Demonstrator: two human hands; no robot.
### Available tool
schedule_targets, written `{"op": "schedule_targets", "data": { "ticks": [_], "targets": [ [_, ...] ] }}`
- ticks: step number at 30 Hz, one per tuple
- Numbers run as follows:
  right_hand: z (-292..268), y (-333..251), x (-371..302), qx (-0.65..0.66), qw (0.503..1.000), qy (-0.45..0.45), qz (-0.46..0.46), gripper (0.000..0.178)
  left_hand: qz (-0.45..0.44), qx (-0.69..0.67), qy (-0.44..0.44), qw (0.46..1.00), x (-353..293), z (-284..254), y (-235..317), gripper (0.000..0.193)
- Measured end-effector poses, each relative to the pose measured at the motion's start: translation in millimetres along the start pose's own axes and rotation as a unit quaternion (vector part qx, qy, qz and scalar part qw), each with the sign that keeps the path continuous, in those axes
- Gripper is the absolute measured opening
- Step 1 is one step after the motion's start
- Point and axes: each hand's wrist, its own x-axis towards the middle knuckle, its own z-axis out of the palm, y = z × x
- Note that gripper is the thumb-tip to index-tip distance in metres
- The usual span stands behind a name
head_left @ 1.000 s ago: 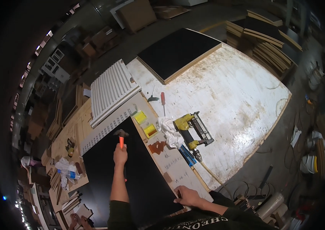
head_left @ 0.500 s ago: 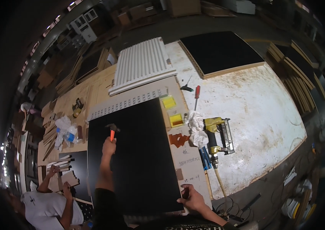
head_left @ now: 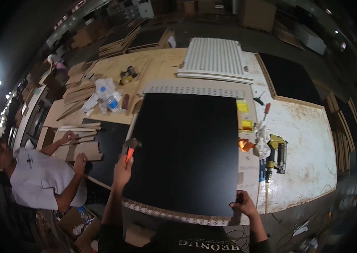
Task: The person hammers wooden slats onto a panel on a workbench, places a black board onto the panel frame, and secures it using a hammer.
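My left hand [head_left: 122,172] is closed around the orange handle of a claw hammer [head_left: 131,152]. Its dark head is at the left edge of a large black panel [head_left: 184,147]. At the panel's near right corner my right hand [head_left: 245,204] grips the edge, thumb toward the black face and fingers curled. The panel lies flat over a pale board, with a row of small patterned pieces [head_left: 174,212] showing along its near edge and a similar strip [head_left: 195,90] along its far edge.
Right of the panel are yellow trays [head_left: 246,125], orange scraps [head_left: 246,144], crumpled white cloth [head_left: 262,141], a nail gun [head_left: 277,154] and a red screwdriver [head_left: 267,109]. A co-worker [head_left: 43,177] at left handles wooden strips [head_left: 83,149]. A white slatted panel [head_left: 214,57] lies beyond.
The view has swung left, bringing the co-worker further in. My left hand has moved the hammer from over the panel to its left edge. My right hand stays at the near right corner.
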Motion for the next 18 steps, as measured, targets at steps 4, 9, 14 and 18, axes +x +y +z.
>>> {"op": "schedule_targets", "data": {
  "ticks": [4, 9, 14, 18],
  "targets": [
    [2.7, -5.1, 0.2, -0.074, 0.997, 0.018, 0.000, 0.050, 0.110, 0.045, 0.038, 0.992, -73.8, -54.1, -37.7, 0.017],
    [9.6, -14.1, -0.7, -0.134, 0.991, 0.021, 0.013, 0.047, 0.014, 0.204, -0.005, 0.979, -133.6, -53.5, -104.2, 0.022],
    [5.3, -11.2, -9.7, -0.131, 0.990, 0.035, 0.037, 0.050, 0.056, 0.097, -0.103, 0.988, -145.4, -54.2, -79.0, 0.023],
    [-4.1, -2.4, -3.9, -0.177, 0.981, 0.031, 0.073, 0.053, 0.141, 0.136, -0.252, 0.948, -149.0, -31.0, -37.7, 0.024]
  ]
}}
